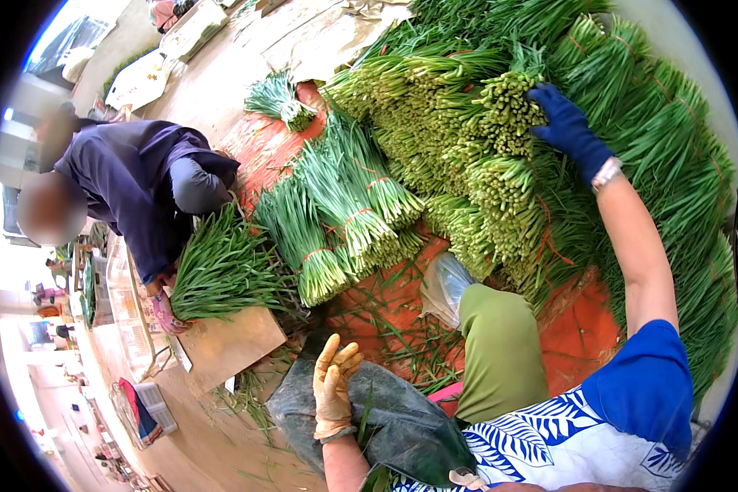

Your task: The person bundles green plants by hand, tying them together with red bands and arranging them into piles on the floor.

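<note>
A red-orange mat [586, 332] covers the floor of an open work area, strewn with loose green leaves and heaped with tied bundles of green onions. At the far left a co-worker in dark purple clothing [135, 184] crouches over a loose sheaf of greens [221, 271], its cut ends resting on a flat piece of cardboard [234, 344]. Just right of that sheaf lie several banded bundles [336, 213], fanned out with their pale ends pointing toward the camera. Below them the left hand [334, 385], in a tan rubber glove, is raised with its fingers spread wide and holds nothing; it hovers above a dark plastic sheet [394, 422] draped over the person's lap. Right of it a bent knee in olive green trousers [500, 353] juts up. Farther right the large stack of bundles [467, 164] rises, and the right hand [567, 125], in a blue glove, is closed over the top of a bundle [508, 107] on that stack.
</note>
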A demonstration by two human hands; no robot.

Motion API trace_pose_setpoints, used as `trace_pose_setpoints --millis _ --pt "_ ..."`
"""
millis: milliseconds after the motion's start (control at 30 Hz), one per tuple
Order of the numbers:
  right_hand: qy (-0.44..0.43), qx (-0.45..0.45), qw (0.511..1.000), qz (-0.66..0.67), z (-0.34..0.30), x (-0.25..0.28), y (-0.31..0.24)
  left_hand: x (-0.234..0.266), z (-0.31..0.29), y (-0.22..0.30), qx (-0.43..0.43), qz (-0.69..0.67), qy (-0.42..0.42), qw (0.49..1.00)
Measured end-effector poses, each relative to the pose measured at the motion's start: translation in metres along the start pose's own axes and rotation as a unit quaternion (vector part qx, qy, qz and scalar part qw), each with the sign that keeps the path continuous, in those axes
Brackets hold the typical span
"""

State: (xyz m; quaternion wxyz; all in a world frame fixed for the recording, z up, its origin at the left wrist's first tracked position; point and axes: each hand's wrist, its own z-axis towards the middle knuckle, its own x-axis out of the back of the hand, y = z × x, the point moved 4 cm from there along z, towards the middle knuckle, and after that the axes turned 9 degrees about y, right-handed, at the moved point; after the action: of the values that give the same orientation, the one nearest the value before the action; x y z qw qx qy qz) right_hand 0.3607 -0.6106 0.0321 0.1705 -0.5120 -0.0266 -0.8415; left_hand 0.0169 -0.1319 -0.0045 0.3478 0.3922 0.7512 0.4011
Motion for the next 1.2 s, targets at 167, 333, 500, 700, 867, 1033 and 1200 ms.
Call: trace_pose_setpoints --millis 167,333,500,700,867,1033,1200 --pt "-0.003 0.002 0.998 0.059 0.022 0.006 0.008 -0.002 -0.001 -0.003 0.005 -0.023 -0.027 0.999" --pt "0.021 -0.011 0.973 0.231 0.046 0.041 0.000 0.002 0.000 -0.003 0.007 -0.022 -0.027 0.999" --pt "0.102 0.123 0.939 0.306 0.069 0.141 -0.106 -0.016 -0.002 -0.007 0.046 -0.072 -0.109 0.990" --pt "0.184 0.293 0.826 0.445 0.040 0.267 -0.243 -0.142 -0.023 0.020 0.111 -0.187 -0.298 0.929" --pt "0.202 0.244 0.795 0.516 -0.057 0.270 -0.288 -0.174 -0.030 0.063 0.072 -0.383 -0.294 0.873" --pt "-0.008 0.279 0.788 0.549 -0.192 0.193 -0.307 -0.080 -0.040 0.066 -0.060 -0.329 -0.192 0.923" --pt "-0.135 -0.032 0.829 0.542 -0.217 0.147 -0.243 -0.027 -0.076 0.052 -0.124 -0.278 -0.153 0.940"
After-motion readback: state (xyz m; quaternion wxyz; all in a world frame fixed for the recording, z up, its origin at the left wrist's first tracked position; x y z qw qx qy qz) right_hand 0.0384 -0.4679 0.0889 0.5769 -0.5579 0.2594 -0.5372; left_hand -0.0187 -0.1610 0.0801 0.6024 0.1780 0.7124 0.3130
